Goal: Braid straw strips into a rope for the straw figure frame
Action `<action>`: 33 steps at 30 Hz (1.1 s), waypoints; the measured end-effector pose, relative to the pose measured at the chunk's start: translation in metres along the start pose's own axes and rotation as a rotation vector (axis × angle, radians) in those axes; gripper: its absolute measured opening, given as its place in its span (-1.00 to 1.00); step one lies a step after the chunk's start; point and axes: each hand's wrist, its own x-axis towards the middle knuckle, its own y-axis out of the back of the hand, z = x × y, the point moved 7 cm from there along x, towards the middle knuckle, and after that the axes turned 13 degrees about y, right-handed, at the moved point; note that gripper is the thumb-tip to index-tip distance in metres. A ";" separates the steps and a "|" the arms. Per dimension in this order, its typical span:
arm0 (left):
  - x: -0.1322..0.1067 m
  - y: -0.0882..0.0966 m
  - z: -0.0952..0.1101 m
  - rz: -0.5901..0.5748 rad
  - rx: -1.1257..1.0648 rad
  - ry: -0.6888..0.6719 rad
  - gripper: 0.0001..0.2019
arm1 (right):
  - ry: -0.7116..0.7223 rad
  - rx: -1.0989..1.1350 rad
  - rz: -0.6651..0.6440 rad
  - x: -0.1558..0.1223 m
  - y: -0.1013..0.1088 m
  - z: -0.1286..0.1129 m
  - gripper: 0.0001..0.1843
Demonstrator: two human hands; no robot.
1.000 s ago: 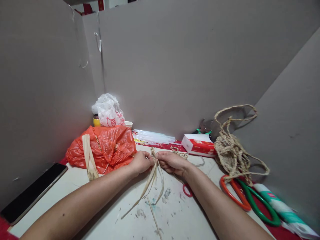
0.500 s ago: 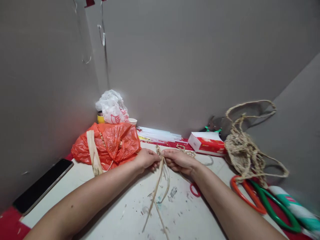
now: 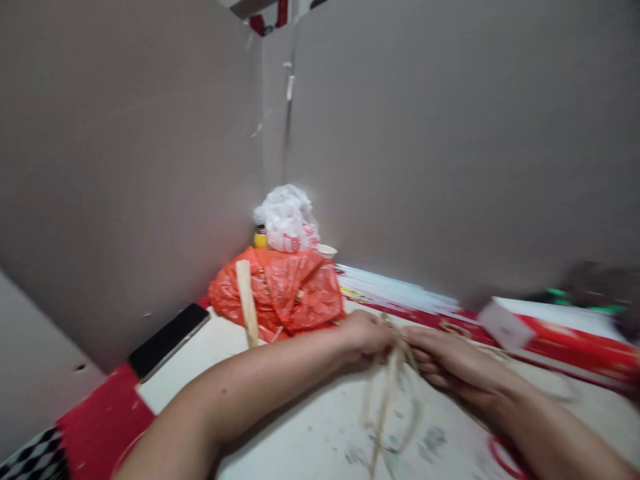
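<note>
Near the far edge of the white board [image 3: 300,413], my left hand [image 3: 371,337] is closed, its fingertips pinching pale plant-fibre strands [image 3: 381,420]. Close by on the right, my right hand [image 3: 445,357] grips the same strands between thumb and fingers. Above the fingertips a short knotted or braided bit shows. The loose ends hang toward me over the board, blurred by motion. Exactly how the strands cross inside the fingers is hidden.
An orange plastic bag [image 3: 300,293] with a pale flat strip [image 3: 247,300] stands behind my left arm. A phone [image 3: 170,340] lies left. Clear sticks [image 3: 400,290] and a red-and-white box [image 3: 565,340] line the back wall. A red scissor handle [image 3: 505,459] shows beneath my right arm.
The view has turned left, so everything sits further right and the rope bundle at right is out of frame. Both hands still pinch the strands close together.
</note>
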 end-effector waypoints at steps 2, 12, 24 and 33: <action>-0.001 -0.001 0.000 -0.065 -0.045 0.042 -0.84 | 0.009 0.073 0.013 -0.003 -0.007 -0.009 -0.56; 0.010 -0.006 0.005 -0.291 -0.079 0.098 -0.92 | 0.044 0.123 -0.060 0.000 -0.010 -0.017 -0.62; 0.012 0.005 0.003 -0.158 -0.075 0.046 -0.79 | 0.062 0.114 -0.059 0.000 -0.013 -0.021 -0.72; 0.009 0.017 0.013 0.023 0.017 -0.212 -0.77 | 0.046 0.105 -0.026 -0.002 -0.014 -0.024 -0.63</action>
